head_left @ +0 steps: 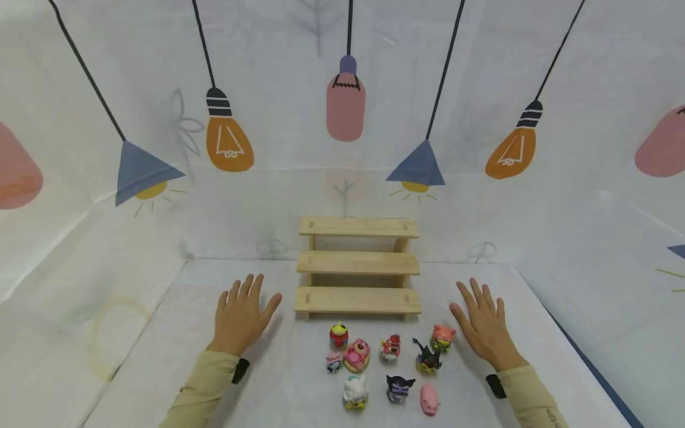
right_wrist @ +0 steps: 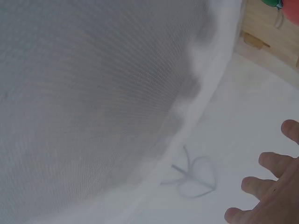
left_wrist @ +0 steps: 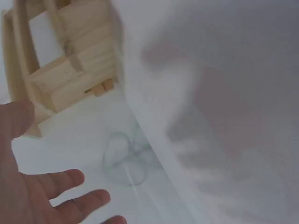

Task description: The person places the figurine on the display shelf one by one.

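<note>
My left hand (head_left: 242,318) lies palm down, fingers spread, to the left of a three-step wooden shelf (head_left: 357,300). To the shelf's right, my right hand (head_left: 484,327) is likewise stretched flat with fingers apart. Neither hand holds anything. Nearest the right hand are a salmon-pink figurine (head_left: 442,337) and a black winged figurine (head_left: 427,358). Others in the cluster include a pink bear figurine (head_left: 357,355), a red figurine with a yellow head (head_left: 339,334), a white figurine (head_left: 355,390) and a pink pig (head_left: 429,399). The left wrist view shows the fingers (left_wrist: 84,205) straight beside the shelf.
The shelf stands at the back of a white table (head_left: 289,374), close to a white backdrop (head_left: 278,196) printed with hanging lamps. Between the forearms are also a red-and-white figurine (head_left: 390,347), a small pink-purple one (head_left: 334,362) and a dark, pointy-eared one (head_left: 399,389).
</note>
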Action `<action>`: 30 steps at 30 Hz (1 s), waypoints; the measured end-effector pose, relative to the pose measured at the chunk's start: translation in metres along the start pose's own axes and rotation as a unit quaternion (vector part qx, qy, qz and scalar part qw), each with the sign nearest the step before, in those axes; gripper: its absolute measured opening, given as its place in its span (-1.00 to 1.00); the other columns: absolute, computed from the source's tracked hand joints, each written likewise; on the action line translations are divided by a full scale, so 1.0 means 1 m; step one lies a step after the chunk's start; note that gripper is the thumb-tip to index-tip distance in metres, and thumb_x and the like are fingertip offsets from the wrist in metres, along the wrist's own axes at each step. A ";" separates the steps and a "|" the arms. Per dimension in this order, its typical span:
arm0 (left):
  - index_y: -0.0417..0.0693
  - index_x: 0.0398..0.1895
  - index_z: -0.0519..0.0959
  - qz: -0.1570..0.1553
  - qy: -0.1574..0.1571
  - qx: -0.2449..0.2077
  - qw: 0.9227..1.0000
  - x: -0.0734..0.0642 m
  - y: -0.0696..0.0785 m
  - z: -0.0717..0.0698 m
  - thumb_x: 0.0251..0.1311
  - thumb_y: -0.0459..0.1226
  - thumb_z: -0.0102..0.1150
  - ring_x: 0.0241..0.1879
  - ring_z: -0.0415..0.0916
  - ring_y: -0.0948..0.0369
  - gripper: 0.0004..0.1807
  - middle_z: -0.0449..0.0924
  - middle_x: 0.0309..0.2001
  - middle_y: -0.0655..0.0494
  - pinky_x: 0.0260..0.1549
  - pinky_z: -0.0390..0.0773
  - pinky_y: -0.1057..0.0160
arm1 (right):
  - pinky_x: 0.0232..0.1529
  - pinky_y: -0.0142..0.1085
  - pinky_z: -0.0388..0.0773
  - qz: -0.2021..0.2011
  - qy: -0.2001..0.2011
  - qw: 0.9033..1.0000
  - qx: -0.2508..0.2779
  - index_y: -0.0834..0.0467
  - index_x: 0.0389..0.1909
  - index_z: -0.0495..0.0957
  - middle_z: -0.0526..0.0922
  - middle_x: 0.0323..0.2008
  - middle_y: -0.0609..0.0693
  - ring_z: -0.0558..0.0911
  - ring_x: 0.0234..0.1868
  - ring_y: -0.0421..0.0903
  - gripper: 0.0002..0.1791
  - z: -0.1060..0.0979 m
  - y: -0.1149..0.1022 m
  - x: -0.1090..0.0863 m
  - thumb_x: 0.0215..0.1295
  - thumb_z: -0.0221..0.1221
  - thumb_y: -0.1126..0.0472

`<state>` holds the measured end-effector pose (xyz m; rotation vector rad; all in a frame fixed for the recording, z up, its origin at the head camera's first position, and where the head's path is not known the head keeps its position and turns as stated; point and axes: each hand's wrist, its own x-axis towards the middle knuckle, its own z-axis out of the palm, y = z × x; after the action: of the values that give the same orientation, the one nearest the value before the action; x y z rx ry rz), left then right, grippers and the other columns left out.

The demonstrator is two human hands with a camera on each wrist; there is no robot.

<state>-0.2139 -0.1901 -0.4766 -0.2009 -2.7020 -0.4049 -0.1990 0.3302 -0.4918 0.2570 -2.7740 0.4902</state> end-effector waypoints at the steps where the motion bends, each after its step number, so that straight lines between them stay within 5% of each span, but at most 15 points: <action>1: -0.26 0.43 0.38 0.007 0.001 -0.014 1.000 0.004 -0.001 0.000 0.44 0.21 0.00 0.27 0.35 -0.37 -0.20 0.42 0.34 -0.35 0.16 0.31 -0.39 | 0.34 0.46 -0.35 0.001 0.000 1.000 0.000 0.22 0.57 0.10 0.00 0.54 0.41 -0.10 0.52 0.46 -0.29 0.000 0.000 -0.001 0.62 -0.09 -0.12; 10: -0.15 0.46 0.37 0.077 0.039 -0.134 0.987 0.064 -0.003 -0.012 0.47 0.06 0.11 0.26 0.42 -0.26 -0.33 0.44 0.37 -0.20 0.20 0.37 -0.29 | 0.35 0.45 -0.25 0.002 0.016 1.000 0.023 0.23 0.54 0.15 0.07 0.51 0.43 -0.02 0.49 0.49 -0.33 -0.006 -0.002 -0.004 0.61 -0.06 -0.08; 19: -0.08 0.45 0.41 0.107 0.016 -0.162 0.981 0.119 0.004 -0.010 0.50 0.04 0.07 0.34 0.37 -0.16 -0.40 0.41 0.42 -0.08 0.30 0.29 -0.22 | 0.35 0.44 -0.17 -0.010 0.031 0.998 0.053 0.22 0.54 0.18 0.14 0.50 0.41 0.02 0.47 0.51 -0.35 -0.007 0.001 -0.011 0.60 0.00 -0.02; 25: -0.10 0.43 0.43 0.123 -0.007 -0.169 0.978 0.141 0.011 -0.006 0.50 0.00 0.08 0.37 0.34 -0.11 -0.43 0.37 0.44 -0.02 0.35 0.26 -0.15 | 0.41 0.35 -0.14 -0.028 0.036 0.996 0.082 0.22 0.51 0.24 0.24 0.46 0.38 0.08 0.45 0.49 -0.39 -0.008 0.002 -0.019 0.57 0.05 0.06; 30: -0.11 0.37 0.50 0.128 -0.025 -0.187 0.974 0.147 0.020 0.001 0.51 -0.04 0.09 0.38 0.35 -0.08 -0.49 0.38 0.44 0.00 0.34 0.29 -0.12 | 0.31 0.40 0.04 -0.011 -0.003 0.992 0.124 0.15 0.52 0.24 0.29 0.44 0.34 0.13 0.45 0.44 -0.39 -0.010 0.000 -0.029 0.57 0.07 0.04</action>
<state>-0.3446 -0.1589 -0.4130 -0.6634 -2.5783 -0.8333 -0.1696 0.3373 -0.4925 0.3458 -2.7100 0.8316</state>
